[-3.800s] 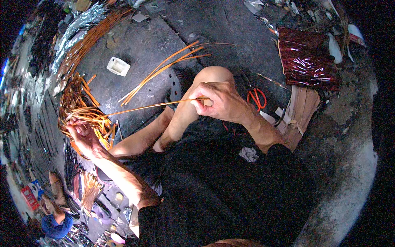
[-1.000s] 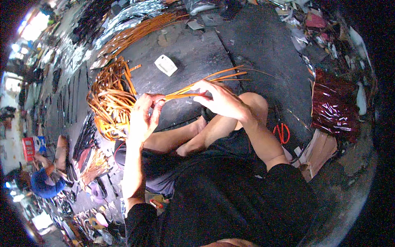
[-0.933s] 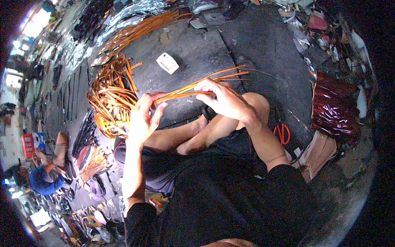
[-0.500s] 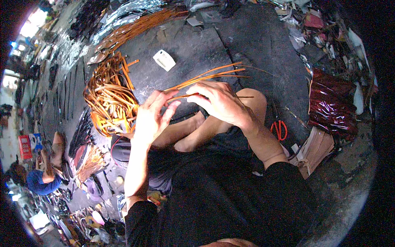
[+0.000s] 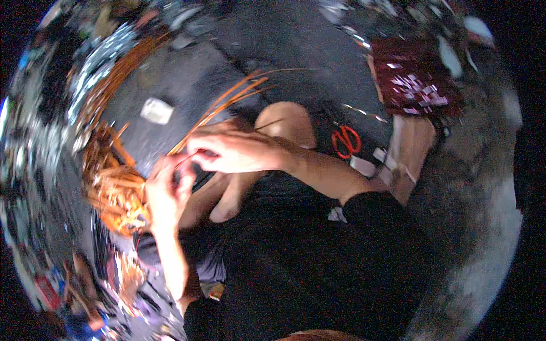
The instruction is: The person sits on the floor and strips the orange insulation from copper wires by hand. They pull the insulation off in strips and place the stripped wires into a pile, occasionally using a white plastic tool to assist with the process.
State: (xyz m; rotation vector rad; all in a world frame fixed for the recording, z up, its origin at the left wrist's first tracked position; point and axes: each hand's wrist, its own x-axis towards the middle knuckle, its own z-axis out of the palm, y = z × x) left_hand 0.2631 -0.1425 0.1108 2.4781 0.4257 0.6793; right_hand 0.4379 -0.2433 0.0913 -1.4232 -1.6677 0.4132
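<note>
My left hand is closed, with its fingers pinching thin orange-brown strips. Close beside it, my right hand bends over the same work, its thumb and fingers pressed together on a narrow strip. Beyond both hands, long orange-brown strips fan out away from me. A thin dark end pokes out past my right hand, near my bent knee. Motion blur hides exactly where each finger grips. Left of my left hand lies a loose heap of orange strips.
A white device lies on the dark floor ahead. Red-handled scissors rest right of my knee. Farther right are a shiny dark-red sheet and a pale brown bundle. Another person is at lower left.
The view has turned, so the floor things have shifted. My hands have come closer together, and the strips between them show less.
</note>
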